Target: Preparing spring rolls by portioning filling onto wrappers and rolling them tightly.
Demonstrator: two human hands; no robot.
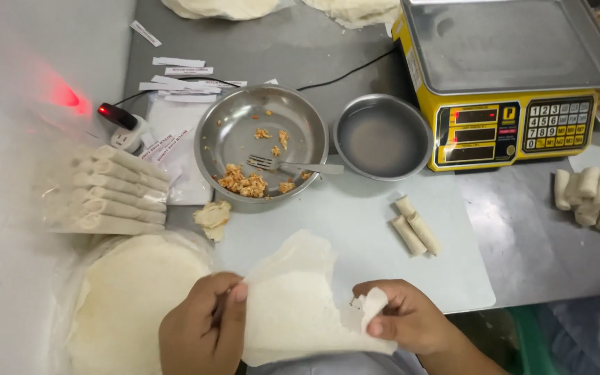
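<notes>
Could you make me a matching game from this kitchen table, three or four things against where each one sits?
Things:
1. fork
2. thin wrapper sheet
3. three finished rolls
4. empty small metal bowl

Places:
A. on the pale board, right of centre
B. beside the yellow scale
C. in the large metal bowl with filling scraps
D. between the left hand and right hand

Pairs: 1-C, 2-D, 3-A, 4-B

A single head-worn camera looks steeply down, close over the table (522,236), with both hands at the bottom edge.
</notes>
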